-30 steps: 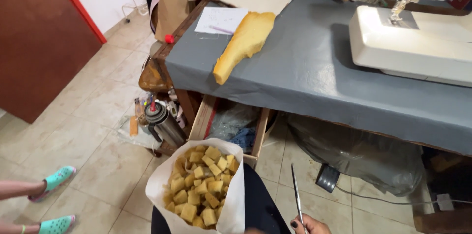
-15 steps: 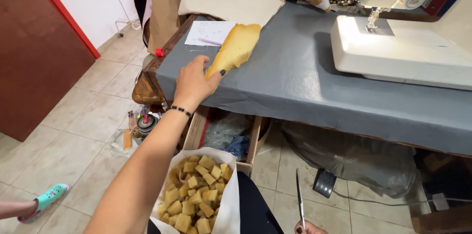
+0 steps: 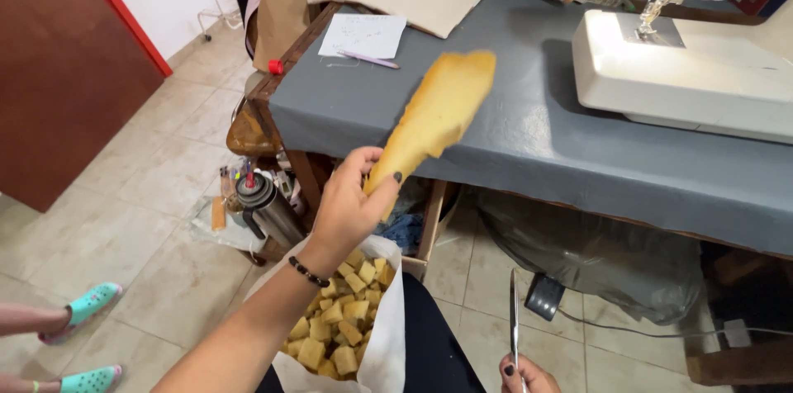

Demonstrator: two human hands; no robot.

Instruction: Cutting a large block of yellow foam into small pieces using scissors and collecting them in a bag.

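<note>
Two hands busy: my left hand (image 3: 347, 203) pinches the yellow foam strip (image 3: 434, 116) low, scissors (image 3: 514, 331) clenched in my right hand (image 3: 529, 376) below — best support the floppy end.

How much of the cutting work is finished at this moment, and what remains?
Done: the white bag on the lap already holds many small yellow foam cubes. In hand: the left hand lifts one long yellow foam strip above the grey table, and the right hand grips thin metal scissors, blades up. Left: this strip is whole, not yet cut.
</note>
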